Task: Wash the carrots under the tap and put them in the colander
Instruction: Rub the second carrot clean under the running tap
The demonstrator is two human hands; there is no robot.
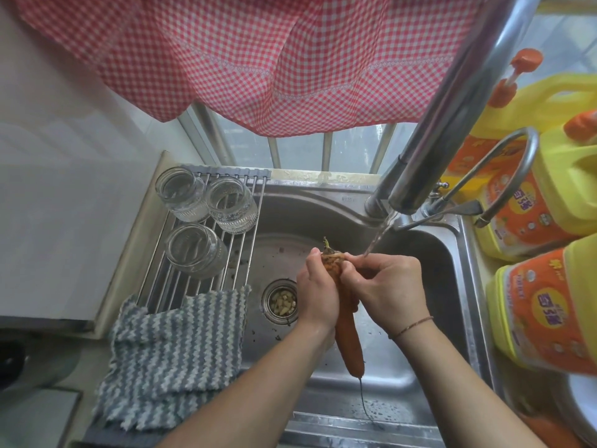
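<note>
Both hands are over the steel sink (429, 253), working on one carrot (349, 337). The left hand (318, 292) has its fingers curled round the thick upper end, gripping it just below the stubby green-and-brown top that pokes out above the knuckles. The right hand (391, 286) comes in from the other side, its fingers bent and closed against the same top end, fingertips meeting the left hand's fingers at the crown. Below both sets of fingers the carrot hangs down toward the person, its orange body showing between the two wrists and tapering to a thin dark root thread near the sink's front edge.

A thin stream of water (379, 234) runs from the tap (429, 147) and lands just beyond the right hand's fingertips, at the carrot's crown. A slim cord bracelet (412, 326) sits on the right wrist.

Left of the left hand's fingers, the drain strainer (280, 302) holds some pale scraps. Further left a roll-up rack (206, 253) lies across the sink with three glass jars (197, 250) on it, and a striped grey cloth (176, 354) covers its near end. Well right of the right hand stand yellow detergent jugs (546, 308). A red checked curtain (258, 59) hangs above.
</note>
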